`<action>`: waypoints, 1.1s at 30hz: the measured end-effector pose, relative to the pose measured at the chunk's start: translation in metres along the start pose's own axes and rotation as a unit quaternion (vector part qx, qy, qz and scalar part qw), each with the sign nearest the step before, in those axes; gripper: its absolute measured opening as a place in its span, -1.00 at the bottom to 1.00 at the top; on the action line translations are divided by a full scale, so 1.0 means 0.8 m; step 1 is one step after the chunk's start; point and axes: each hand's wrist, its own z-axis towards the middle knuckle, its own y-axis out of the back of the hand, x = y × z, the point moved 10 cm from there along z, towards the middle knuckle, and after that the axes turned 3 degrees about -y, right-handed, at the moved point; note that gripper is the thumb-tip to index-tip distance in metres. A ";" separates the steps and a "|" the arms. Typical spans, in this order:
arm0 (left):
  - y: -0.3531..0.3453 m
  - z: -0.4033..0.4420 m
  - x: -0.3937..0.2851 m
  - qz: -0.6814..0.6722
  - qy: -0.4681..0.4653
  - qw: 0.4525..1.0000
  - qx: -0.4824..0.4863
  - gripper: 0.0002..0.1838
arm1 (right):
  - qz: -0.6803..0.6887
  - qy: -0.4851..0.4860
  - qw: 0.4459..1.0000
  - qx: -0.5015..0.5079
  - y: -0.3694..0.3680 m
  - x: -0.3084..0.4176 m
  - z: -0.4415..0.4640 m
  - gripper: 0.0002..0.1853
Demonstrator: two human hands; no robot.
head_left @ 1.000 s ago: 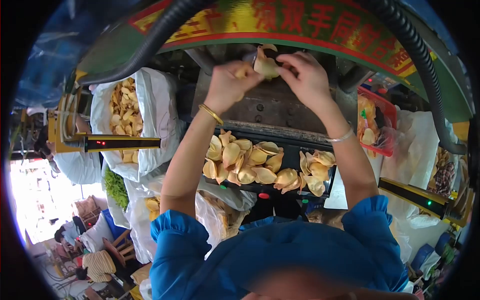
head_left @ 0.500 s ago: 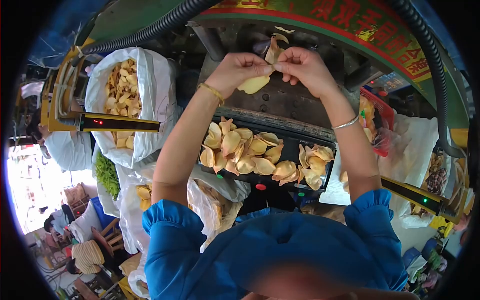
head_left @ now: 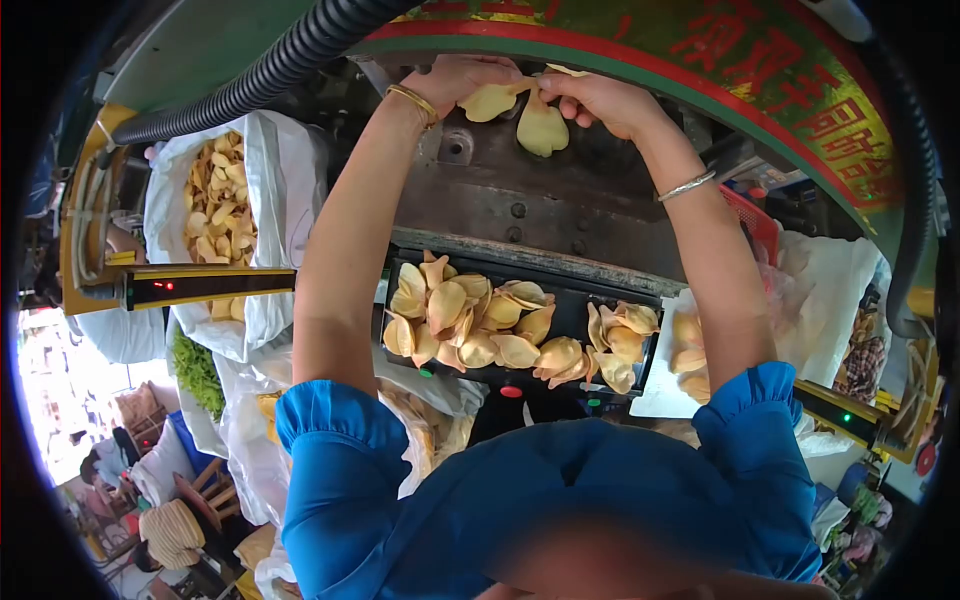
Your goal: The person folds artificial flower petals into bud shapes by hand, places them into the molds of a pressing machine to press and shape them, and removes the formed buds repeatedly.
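Two pale pieces [head_left: 543, 132] — narrow ends (at fingertips), between left hand [head_left: 453, 82], right hand [head_left: 610, 103]

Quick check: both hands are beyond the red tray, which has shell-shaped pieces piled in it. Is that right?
Not quite: the tray is black, not red, as the head view shows. It does hold piled shell-shaped pieces, and the left hand and right hand are both beyond it.

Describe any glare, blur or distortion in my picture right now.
Head view: wide-angle distortion, black corners, a bowed sign; head view: the far-left opening washes out to white; head view: a blurred patch at bottom centre; head view: the metal plate looks dim, but the tan pieces in the tray are clear.
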 end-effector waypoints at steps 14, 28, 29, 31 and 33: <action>0.006 0.009 -0.009 0.111 -0.119 0.986 -0.014 -0.68 | 0.000 0.006 1.000 0.024 -0.015 -0.001 0.010 -0.79; -0.007 -0.017 0.008 0.426 -0.167 0.889 -0.023 -0.81 | -0.497 0.266 0.821 -0.092 -0.040 0.048 -0.043 -0.48; -0.027 -0.033 -0.021 0.448 -0.151 0.881 0.010 -0.75 | -0.528 0.211 0.820 -0.068 -0.042 0.051 -0.044 -0.45; -0.010 -0.054 -0.026 0.267 -0.125 0.953 -0.065 -0.64 | -0.550 0.140 0.822 -0.045 -0.033 0.023 -0.050 -0.42; -0.005 -0.109 -0.041 0.328 -0.186 0.918 -0.122 -0.72 | -0.406 0.477 0.744 -0.232 -0.021 0.072 -0.130 -0.41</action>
